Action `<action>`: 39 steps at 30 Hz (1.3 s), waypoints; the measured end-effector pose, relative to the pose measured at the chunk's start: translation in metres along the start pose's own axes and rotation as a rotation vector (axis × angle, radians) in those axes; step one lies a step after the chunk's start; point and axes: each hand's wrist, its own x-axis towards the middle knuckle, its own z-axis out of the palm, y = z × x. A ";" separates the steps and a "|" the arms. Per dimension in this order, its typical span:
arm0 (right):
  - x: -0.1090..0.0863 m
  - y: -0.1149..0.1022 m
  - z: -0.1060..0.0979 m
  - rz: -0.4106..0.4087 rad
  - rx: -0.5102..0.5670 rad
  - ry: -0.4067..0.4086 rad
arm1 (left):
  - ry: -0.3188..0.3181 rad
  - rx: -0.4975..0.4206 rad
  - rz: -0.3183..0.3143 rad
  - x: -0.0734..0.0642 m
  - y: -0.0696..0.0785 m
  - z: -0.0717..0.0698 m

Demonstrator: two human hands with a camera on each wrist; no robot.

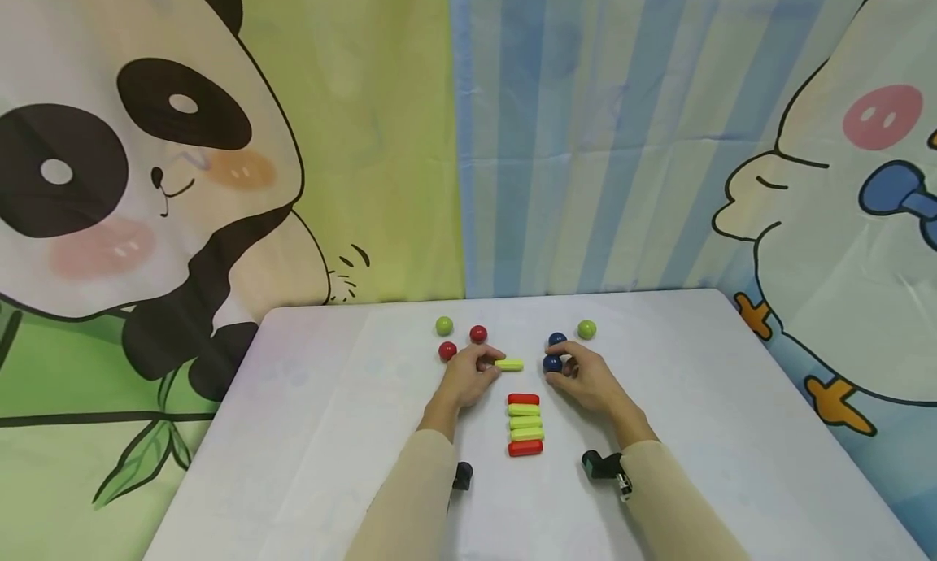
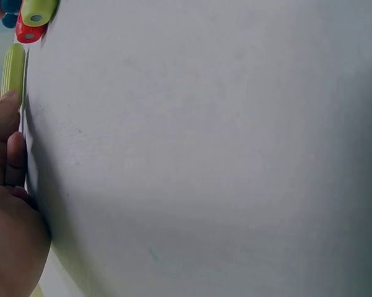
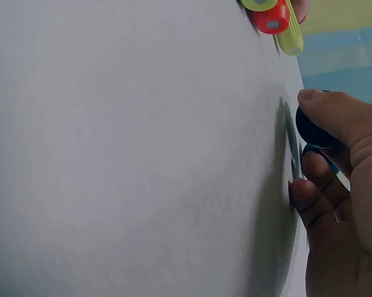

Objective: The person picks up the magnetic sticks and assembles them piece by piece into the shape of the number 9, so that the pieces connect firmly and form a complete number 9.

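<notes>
My left hand (image 1: 469, 375) pinches one end of a yellow-green ridged plastic stick (image 1: 510, 365) between thumb and fingers. The stick's free end points right; the left wrist view shows its grooved side (image 2: 13, 69). Across from it, my right hand (image 1: 590, 380) pinches a dark blue ball (image 1: 552, 363) between thumb and index finger, the other fingers curled beneath it in the right wrist view. Another blue ball (image 1: 557, 338) sits just behind the held one. Nearer me lies a column of similar sticks, a red stick (image 1: 523, 398) at the far end, a red stick (image 1: 525, 448) at the near end and yellow-green sticks (image 1: 525, 422) between.
Two red balls (image 1: 478, 333) and a green ball (image 1: 443, 326) lie beyond my left hand on the white table (image 1: 329, 431). A second green ball (image 1: 586, 329) is behind my right hand. A printed cloth (image 1: 571, 138) hangs along the table's far edge.
</notes>
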 end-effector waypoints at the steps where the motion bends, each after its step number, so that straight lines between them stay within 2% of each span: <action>1: 0.001 -0.001 0.001 -0.001 0.005 0.001 | 0.000 0.001 -0.001 0.000 0.000 -0.001; 4: 0.003 -0.004 0.005 0.003 0.044 0.013 | 0.003 0.015 -0.005 0.000 0.000 -0.002; 11: 0.005 -0.004 0.005 0.039 0.117 0.010 | -0.010 0.026 -0.067 -0.001 0.002 0.005; 20: 0.010 -0.006 0.013 -0.015 0.132 0.026 | -0.018 0.055 -0.047 0.001 0.002 0.005; 24: 0.014 -0.009 0.019 -0.030 0.120 0.014 | -0.016 0.053 -0.059 0.001 0.000 0.003; 31: 0.013 -0.013 0.021 0.016 0.066 0.010 | -0.020 0.034 -0.067 0.001 0.000 0.002; 39: 0.012 -0.014 0.021 0.025 0.023 0.000 | -0.020 0.031 -0.065 0.001 0.000 0.001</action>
